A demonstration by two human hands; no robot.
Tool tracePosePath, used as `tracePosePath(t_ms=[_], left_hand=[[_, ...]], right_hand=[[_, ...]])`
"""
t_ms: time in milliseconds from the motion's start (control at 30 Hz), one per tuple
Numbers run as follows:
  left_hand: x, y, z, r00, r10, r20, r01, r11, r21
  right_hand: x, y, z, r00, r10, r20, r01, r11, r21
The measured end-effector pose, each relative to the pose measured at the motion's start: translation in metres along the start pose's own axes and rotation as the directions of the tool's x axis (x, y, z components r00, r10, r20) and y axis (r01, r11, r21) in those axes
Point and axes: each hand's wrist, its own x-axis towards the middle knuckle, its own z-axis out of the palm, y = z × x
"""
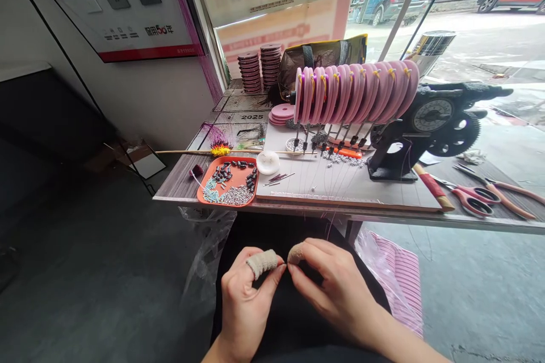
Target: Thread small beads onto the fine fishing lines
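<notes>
My left hand [251, 298] and my right hand [330, 278] meet over my dark lap, below the table edge. Thumb and forefinger are pinched together on both, the tips almost touching. Whatever lies between them is too small to make out. Beige cloth sleeves cover both forefingers. Just above, thin lines hang over the edge from a row of pink spools [355, 91] on a black hand-cranked winder [432, 125]. Small black weights [305, 146] dangle beneath the spools. Nearest on the tabletop is an orange tray [232, 204] holding black pieces, pale blue tubes and silvery beads.
A white round lump [268, 163] sits beside the tray. Scissors [472, 201] and pliers [506, 187] lie at the right. Stacked spools [271, 65] and a dark bag [293, 62] stand behind. A striped pink cushion [404, 283] is below the table.
</notes>
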Motion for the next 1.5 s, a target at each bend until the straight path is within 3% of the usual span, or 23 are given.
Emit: tracePosePath(t_ms=[300, 900, 1233, 1500], left_hand=[[0.0006, -0.0018, 0.0016, 1.000, -0.025, 0.012, 0.025, 1.000, -0.017], [0.0008, -0.0008, 0.0011, 0.987, 0.159, 0.015, -0.159, 0.979, 0.124], [0.0024, 0.0004, 0.0006, 0.931, 0.364, -0.011, -0.358, 0.921, 0.154], [0.0028, 0.0010, 0.0002, 0.927, 0.374, -0.015, -0.366, 0.914, 0.174]], right_hand=[[0.0002, 0.0006, -0.0006, 1.000, -0.007, -0.005, 0.007, 1.000, 0.013], [-0.0004, 0.0011, 0.0005, 1.000, 0.000, 0.002, 0.000, 1.000, 0.017], [-0.0013, 0.0006, 0.0020, 0.999, 0.029, 0.017, -0.030, 0.998, 0.062], [-0.0007, 0.0024, 0.0047, 0.996, 0.067, 0.059, -0.075, 0.985, 0.154]])
